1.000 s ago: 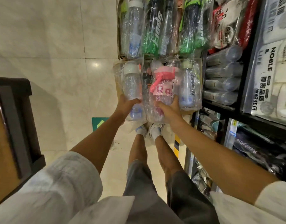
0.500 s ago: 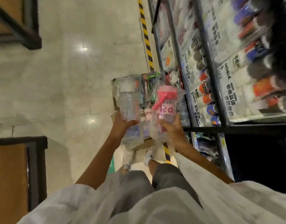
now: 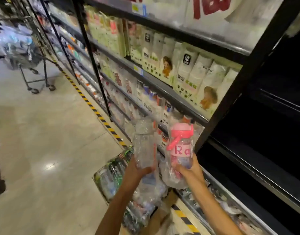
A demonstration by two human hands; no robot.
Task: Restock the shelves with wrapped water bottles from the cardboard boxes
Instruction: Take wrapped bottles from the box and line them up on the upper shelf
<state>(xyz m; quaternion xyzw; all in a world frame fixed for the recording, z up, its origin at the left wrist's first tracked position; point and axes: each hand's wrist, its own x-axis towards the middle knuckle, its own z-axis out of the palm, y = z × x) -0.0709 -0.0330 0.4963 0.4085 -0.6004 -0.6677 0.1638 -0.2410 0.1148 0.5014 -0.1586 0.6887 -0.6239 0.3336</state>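
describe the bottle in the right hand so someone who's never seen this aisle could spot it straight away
Start at the black shelving along the right of the aisle and look low, in front of it, where two hands hold wrapped bottles upright. The right hand grips the pink-lidded bottle. Unlike the clear bottle in the left hand, it has a pink cap, strap and band lettered "Ra".

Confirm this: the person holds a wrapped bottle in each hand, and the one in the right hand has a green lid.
Not quite. The head view shows the right hand holding a wrapped bottle with a pink lid and pink label, not a green lid. The left hand does hold a clear wrapped bottle.
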